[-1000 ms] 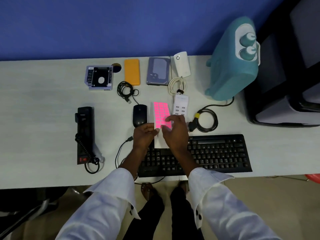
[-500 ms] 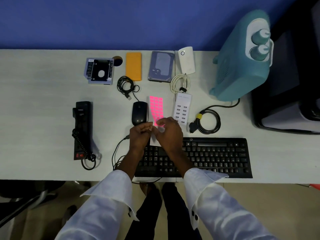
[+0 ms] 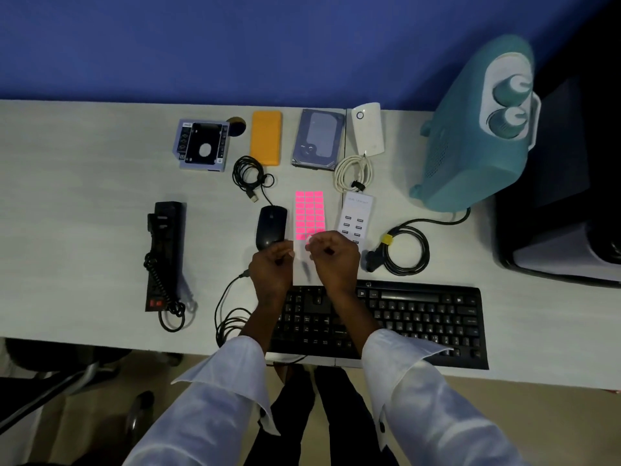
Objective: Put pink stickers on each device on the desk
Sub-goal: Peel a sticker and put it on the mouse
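Observation:
A sheet of pink stickers [image 3: 309, 213] lies on the white desk [image 3: 84, 230] between a black mouse [image 3: 271, 225] and a white USB hub [image 3: 356, 218]. My left hand [image 3: 273, 267] holds the sheet's left edge near its bare lower part. My right hand [image 3: 334, 258] has its fingers curled and pinches at a pink sticker in the lowest pink row. A black keyboard [image 3: 403, 317] lies under my wrists. Along the back lie a drive caddy [image 3: 202, 145], an orange device [image 3: 266, 137], a hard drive [image 3: 318, 139] and a white adapter [image 3: 367, 128].
A black power strip [image 3: 164, 253] with a coiled cord lies at the left. A teal appliance [image 3: 477, 129] stands at the right, its black cable [image 3: 406, 250] coiled on the desk. Beyond it sits a black machine [image 3: 564, 203]. Black [image 3: 250, 173] and white [image 3: 354, 171] cables lie mid-desk.
The view has shifted slightly. My right hand's fingers have curled tighter over the lowest pink row. My left hand stays on the sheet's left edge.

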Tool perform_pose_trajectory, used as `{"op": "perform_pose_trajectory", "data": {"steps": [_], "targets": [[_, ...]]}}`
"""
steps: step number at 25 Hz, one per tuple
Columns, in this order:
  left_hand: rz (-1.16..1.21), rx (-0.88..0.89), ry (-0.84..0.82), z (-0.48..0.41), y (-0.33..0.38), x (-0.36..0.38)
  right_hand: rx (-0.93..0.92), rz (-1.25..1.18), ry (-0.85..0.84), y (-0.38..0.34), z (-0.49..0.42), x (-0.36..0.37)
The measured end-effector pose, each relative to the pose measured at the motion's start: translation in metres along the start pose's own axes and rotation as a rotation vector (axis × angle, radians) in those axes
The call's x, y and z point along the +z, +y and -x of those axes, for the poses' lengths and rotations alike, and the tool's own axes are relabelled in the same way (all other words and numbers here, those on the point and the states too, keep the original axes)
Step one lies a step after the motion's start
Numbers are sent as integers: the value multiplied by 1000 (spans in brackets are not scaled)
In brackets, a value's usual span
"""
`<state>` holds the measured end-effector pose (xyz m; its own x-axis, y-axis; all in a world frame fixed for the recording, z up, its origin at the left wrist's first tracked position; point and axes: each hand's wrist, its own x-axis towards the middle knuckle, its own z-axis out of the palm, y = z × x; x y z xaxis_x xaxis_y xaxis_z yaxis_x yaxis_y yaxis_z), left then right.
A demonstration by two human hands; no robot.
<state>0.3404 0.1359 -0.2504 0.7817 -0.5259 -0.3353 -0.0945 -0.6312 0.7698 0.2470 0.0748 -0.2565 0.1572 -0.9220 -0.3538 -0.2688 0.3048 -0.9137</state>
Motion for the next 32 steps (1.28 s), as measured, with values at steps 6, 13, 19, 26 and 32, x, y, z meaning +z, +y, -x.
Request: {"op": "perform_pose_trajectory", "data": {"steps": [6, 13, 19, 26, 32], "targets": [[-124, 165, 137, -14, -5, -9, 34, -23, -50, -5, 0, -4], [-397, 229, -5, -50, -14, -7, 93, -92, -74, 3, -14, 20], [168, -47, -176, -63, -12, -30, 161, -204, -61, -9, -15, 41], [944, -516, -390, -69, -15, -56, 159, -217, -134, -14, -16, 85], [957, -520, -375, -74, -17, -54, 169, -202, -87, -8, -19, 108]]}}
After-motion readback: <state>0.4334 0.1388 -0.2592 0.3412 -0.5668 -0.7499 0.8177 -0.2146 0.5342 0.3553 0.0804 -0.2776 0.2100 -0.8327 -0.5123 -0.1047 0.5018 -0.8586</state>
